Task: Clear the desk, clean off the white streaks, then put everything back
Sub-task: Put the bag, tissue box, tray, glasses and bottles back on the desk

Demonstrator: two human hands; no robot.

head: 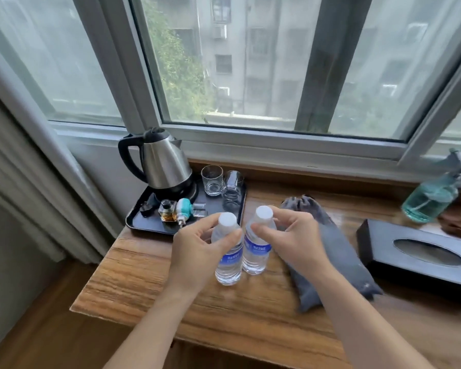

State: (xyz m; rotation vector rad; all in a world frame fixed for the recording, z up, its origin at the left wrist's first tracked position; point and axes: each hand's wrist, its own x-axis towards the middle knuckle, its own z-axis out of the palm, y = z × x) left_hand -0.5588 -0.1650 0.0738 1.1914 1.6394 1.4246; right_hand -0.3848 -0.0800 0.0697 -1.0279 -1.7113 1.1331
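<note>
Near the surface's (149, 283) left edge, the left hand (197, 251) grips one water bottle (228, 258), the right hand (296, 235) another (257, 249); their blue labels are unreadable.

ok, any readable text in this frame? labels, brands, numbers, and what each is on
None can be read.
Left bottle: blue label with white print, too blurred to read.
Right bottle: same kind of blue label, also too blurred.
Small amber bottle on the tray: no text legible.
Kettle, spray bottle, tissue box: no markings visible.

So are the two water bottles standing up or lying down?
Standing. Both water bottles sit upright on the desk, white caps on top.
</note>
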